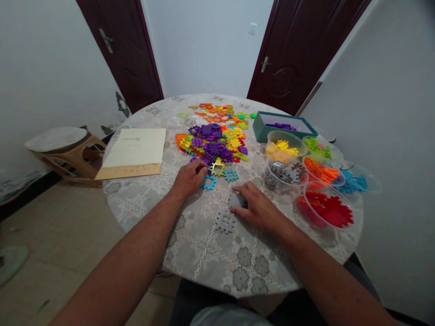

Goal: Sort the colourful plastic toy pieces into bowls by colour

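Note:
My right hand (254, 206) has its thumb and fingers around the edges of a grey toothed plastic building piece (235, 199) on the tablecloth. Just in front of it lies a second grey building piece (224, 222) with a window cut-out. My left hand (190, 179) rests at the near edge of a mixed pile of building pieces (214, 142), its fingers curled together; what they hold, if anything, is hidden. Beside those fingertips lie a blue square frame piece (208, 183), a yellow-green frame piece (218, 169) and a teal piece (231, 175).
On the right stand clear tubs of sorted pieces: a grey tub (285, 174), a red tub (328, 210), an orange tub (322, 171) and several others. Behind them is a green box (261, 129) with purple pieces. A notepad (136, 147) lies left; a stool (61, 138) stands beyond.

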### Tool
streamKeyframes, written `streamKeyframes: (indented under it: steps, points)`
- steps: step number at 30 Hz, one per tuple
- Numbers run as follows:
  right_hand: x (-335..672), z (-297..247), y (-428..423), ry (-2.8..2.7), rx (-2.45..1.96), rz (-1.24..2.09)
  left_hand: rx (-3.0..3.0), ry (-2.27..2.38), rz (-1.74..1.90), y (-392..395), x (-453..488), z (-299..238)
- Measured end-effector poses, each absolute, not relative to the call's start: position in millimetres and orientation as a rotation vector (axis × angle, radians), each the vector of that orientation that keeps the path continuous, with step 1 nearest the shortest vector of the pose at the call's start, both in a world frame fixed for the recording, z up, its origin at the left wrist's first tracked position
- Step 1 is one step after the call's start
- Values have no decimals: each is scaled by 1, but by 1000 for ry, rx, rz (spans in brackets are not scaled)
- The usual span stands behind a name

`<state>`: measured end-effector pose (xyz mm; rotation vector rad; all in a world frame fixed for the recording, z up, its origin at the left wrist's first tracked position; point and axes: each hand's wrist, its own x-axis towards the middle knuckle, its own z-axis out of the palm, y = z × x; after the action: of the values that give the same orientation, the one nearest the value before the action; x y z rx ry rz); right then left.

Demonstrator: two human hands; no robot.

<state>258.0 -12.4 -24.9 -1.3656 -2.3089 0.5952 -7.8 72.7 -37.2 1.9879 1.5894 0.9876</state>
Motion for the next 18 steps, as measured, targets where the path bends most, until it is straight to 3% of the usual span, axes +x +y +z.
streamKeyframes:
  steps: [9, 18]
  points:
    - [264, -28, -11, -1951, -1334, 558, 1970, 1582, 1002, 72, -7, -38]
    - [236, -12, -42, -2478, -901, 557, 1985, 1571, 1024, 72, -6, -38]
